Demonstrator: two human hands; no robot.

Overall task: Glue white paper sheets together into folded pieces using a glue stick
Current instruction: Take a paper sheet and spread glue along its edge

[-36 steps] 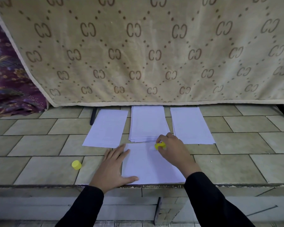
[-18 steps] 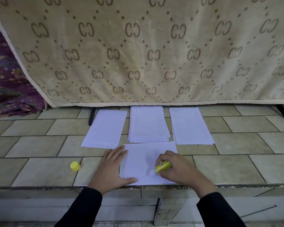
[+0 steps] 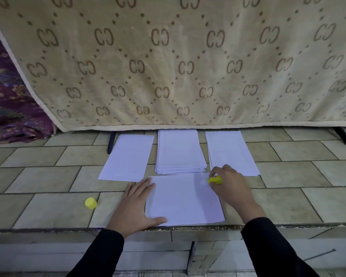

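Observation:
A white paper sheet [image 3: 185, 200] lies on the tiled ledge close to the front edge. My left hand [image 3: 137, 204] rests flat on its left edge, fingers straight, thumb on the near corner. My right hand [image 3: 231, 186] grips a yellow glue stick [image 3: 214, 180] with its tip against the sheet's far right corner. Behind the sheet sits a stack of white sheets [image 3: 179, 151], a single piece [image 3: 127, 157] to its left and another piece [image 3: 231, 152] to its right.
The glue stick's yellow cap [image 3: 91, 203] lies on the tiles left of my left hand. A beige patterned blanket [image 3: 168, 62] hangs behind the papers, with dark stand legs [image 3: 110, 141] under it. The ledge edge [image 3: 188, 228] drops off just before the sheet.
My right hand slid the glue stick from the sheet's far edge down toward the near middle, then back up to the far right corner. My left hand has stayed put.

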